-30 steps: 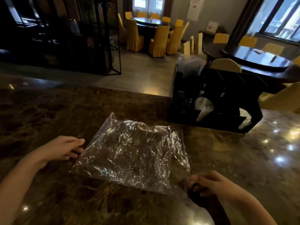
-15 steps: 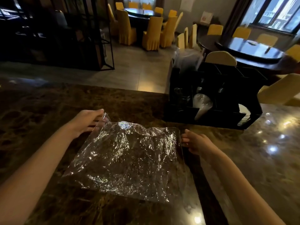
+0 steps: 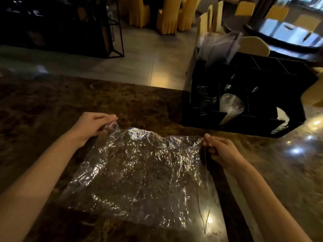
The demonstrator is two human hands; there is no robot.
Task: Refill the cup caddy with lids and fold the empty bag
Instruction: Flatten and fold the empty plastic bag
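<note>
Clear bag (image 3: 139,175) flat, empty, both hands pinching far corners, L (image 3: 92,126), R (image 3: 220,149), caddy (image 3: 244,95) w/ lids (image 3: 230,103)

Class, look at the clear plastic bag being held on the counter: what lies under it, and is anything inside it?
Through the plastic bag only the brown marble counter shows underneath; nothing shows inside it. The left hand and right hand pinch its far corners. Glare hides some patches.
</note>
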